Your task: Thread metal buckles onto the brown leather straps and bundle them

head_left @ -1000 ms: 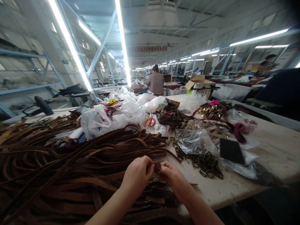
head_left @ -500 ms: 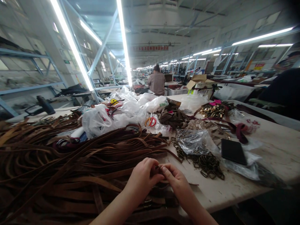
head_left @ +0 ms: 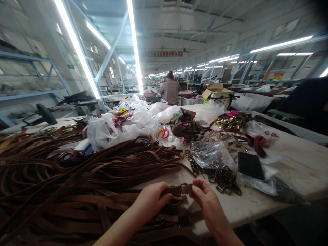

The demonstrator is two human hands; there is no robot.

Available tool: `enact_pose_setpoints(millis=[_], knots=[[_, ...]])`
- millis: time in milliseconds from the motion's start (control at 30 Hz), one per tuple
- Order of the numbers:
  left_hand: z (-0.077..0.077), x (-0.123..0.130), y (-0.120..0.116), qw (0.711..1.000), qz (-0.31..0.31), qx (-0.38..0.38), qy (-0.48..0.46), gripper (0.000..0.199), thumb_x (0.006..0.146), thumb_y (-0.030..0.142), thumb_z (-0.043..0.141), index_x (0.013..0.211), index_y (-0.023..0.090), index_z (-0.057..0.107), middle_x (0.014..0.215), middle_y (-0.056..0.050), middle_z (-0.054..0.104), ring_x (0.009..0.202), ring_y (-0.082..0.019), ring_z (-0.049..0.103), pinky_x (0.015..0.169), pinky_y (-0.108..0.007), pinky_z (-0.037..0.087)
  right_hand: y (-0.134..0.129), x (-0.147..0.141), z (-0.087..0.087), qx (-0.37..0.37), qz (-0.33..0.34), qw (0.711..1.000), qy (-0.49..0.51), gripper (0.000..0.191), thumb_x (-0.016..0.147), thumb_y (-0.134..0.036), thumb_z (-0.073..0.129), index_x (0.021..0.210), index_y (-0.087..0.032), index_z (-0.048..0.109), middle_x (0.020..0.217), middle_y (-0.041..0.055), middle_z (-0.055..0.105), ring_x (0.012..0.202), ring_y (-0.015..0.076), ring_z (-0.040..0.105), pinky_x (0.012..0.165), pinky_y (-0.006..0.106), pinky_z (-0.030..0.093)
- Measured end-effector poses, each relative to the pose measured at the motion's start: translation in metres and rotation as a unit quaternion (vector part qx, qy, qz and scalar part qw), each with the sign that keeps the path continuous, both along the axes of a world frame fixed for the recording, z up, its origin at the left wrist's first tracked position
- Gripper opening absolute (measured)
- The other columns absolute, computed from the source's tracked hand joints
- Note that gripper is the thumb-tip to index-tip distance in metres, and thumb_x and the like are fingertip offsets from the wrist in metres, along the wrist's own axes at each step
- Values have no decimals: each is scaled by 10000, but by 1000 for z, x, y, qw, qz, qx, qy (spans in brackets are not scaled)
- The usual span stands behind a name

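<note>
Between my two hands a brown leather strap [head_left: 175, 191] is stretched, with a small metal buckle [head_left: 182, 189] on it. My left hand [head_left: 156, 197] is closed round the strap on the left of the buckle. On the buckle's other side, my right hand [head_left: 205, 195] pinches the short strap end between thumb and fingers. Long brown leather straps [head_left: 84, 184] lie in a thick heap to the left and beneath my hands. Just beyond my right hand is a pile of dark metal buckles [head_left: 227, 179], partly under a clear plastic bag [head_left: 214, 153].
Red-and-yellow-handled scissors [head_left: 163, 133] lie by white plastic bags [head_left: 143, 119]. A black flat object [head_left: 251, 165] rests on plastic at the right, with gold buckles [head_left: 229, 122] behind. A heat-gun-like tool [head_left: 44, 114] stands far left. A person [head_left: 170, 89] is farther back, turned away.
My hands, close together before, have moved apart. The strap and its buckle now show stretched between them. My right hand has shifted to the right.
</note>
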State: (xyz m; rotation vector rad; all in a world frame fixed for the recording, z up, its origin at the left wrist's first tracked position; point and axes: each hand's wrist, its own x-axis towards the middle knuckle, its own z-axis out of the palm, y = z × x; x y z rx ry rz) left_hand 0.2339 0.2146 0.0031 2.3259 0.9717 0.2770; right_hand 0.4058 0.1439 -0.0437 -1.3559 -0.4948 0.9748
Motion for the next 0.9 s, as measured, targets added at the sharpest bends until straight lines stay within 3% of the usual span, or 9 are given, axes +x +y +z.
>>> enact_pose_setpoints(millis=[100, 200, 267, 333, 433, 533, 633, 800, 900], knots=[[4, -15, 5, 998, 23, -54, -12, 246, 826, 336, 406, 757, 178, 581, 708, 9, 586, 672, -132, 519, 602, -208, 368, -3, 11, -8, -1, -13, 1000, 23, 313, 588, -366, 692, 804, -209, 529, 726, -43, 546, 630, 110, 531, 637, 255, 473], [8, -26, 11, 991, 34, -123, -37, 264, 816, 357, 410, 761, 160, 578, 659, 30, 539, 626, -113, 473, 579, -196, 356, -7, 20, -11, -9, 29, 999, 18, 314, 630, -399, 659, 849, -217, 528, 776, -18, 561, 693, 138, 559, 698, 296, 484], [10, -30, 14, 985, 31, -159, -52, 268, 807, 366, 419, 759, 152, 573, 635, 41, 505, 602, -103, 439, 557, -189, 345, -9, 22, -8, -15, 74, 996, -49, 345, 697, -454, 582, 936, -211, 525, 893, 37, 588, 819, 187, 574, 784, 353, 468], [12, -31, 14, 981, 23, -180, -63, 266, 800, 369, 432, 764, 147, 575, 630, 46, 485, 596, -97, 417, 548, -185, 337, -10, 20, -1, -1, 93, 977, -191, 436, 722, -480, 544, 1057, -206, 496, 1082, 95, 558, 997, 241, 526, 890, 406, 408], [13, -28, 9, 978, 8, -195, -68, 251, 794, 347, 445, 776, 144, 591, 646, 42, 499, 612, -97, 425, 560, -181, 342, -8, 5, 12, 52, 150, 892, -424, 605, 683, -438, 617, 1209, -218, 414, 1274, 106, 446, 1170, 274, 392, 998, 434, 289], [12, -32, 3, 981, -7, -188, -45, 238, 800, 327, 441, 801, 158, 608, 684, 32, 551, 645, -109, 467, 580, -182, 359, -3, -14, 21, 58, 296, 779, -549, 403, 750, -316, 570, 1137, -222, 508, 1084, 82, 582, 1027, 250, 501, 965, 435, 316], [5, -53, 6, 993, 5, -118, 20, 265, 827, 340, 401, 817, 185, 616, 739, 13, 596, 690, -128, 514, 623, -196, 379, -1, -18, 16, -11, 367, 719, -590, 278, 804, -228, 472, 1061, -204, 573, 907, 79, 625, 868, 246, 554, 809, 409, 421], [-22, -95, 29, 990, 90, 73, 79, 262, 846, 292, 371, 827, 188, 610, 886, -45, 578, 826, -161, 531, 777, -256, 389, -5, -9, 3, -55, 360, 737, -570, 340, 749, -271, 545, 1083, -212, 573, 994, 87, 599, 928, 249, 541, 811, 366, 425], [-41, -97, 39, 987, 84, 103, 92, 251, 848, 272, 369, 857, 202, 610, 905, -44, 584, 873, -170, 529, 821, -273, 383, 5, -17, 5, -12, 337, 754, -564, 409, 759, -364, 535, 1140, -216, 531, 1131, 93, 555, 1025, 244, 500, 886, 355, 383]])
